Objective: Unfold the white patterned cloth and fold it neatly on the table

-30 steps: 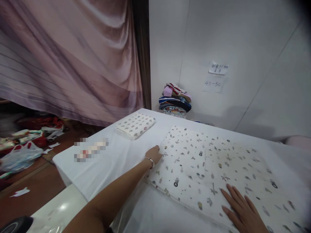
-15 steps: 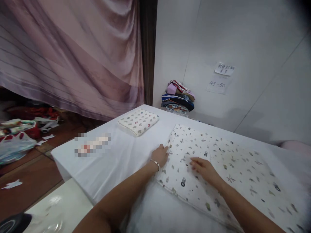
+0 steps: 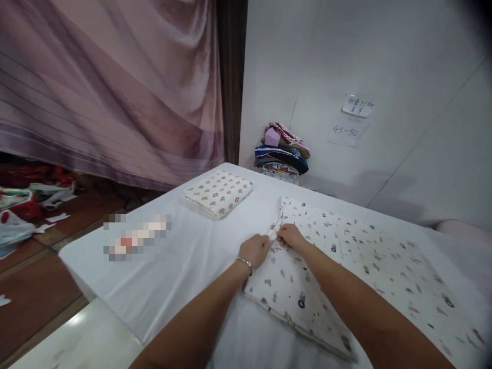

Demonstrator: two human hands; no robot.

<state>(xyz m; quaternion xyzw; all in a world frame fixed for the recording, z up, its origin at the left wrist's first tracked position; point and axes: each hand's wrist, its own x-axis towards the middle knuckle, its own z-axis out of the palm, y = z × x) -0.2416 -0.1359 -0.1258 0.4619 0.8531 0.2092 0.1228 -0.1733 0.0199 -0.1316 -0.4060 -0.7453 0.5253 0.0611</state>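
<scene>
A white cloth (image 3: pixel 326 241) with a small grey, green and black print is spread in layers over the right half of the white-covered table. Its left edge is pinched up between my hands. My left hand (image 3: pixel 254 250), with a bracelet at the wrist, is closed on that edge from the left. Close beside it, my right hand (image 3: pixel 291 237) grips the same edge from the right, fingers pressed together. Folds run from the pinched spot toward the near corner. A folded cloth (image 3: pixel 219 193) with a mushroom-like print lies farther back on the left.
A pixelated patch (image 3: pixel 138 236) covers something on the table's left side. Folded textiles (image 3: pixel 282 151) are stacked behind the table by the wall. Handwritten paper signs (image 3: pixel 357 106) hang there. A pinkish curtain (image 3: pixel 154 92) drapes at left; bags (image 3: pixel 15 225) and scraps lie on the floor.
My right hand has moved left from above the cloth to its left edge and closed on it. The edge is now lifted and bunched between both hands. The view has shifted slightly.
</scene>
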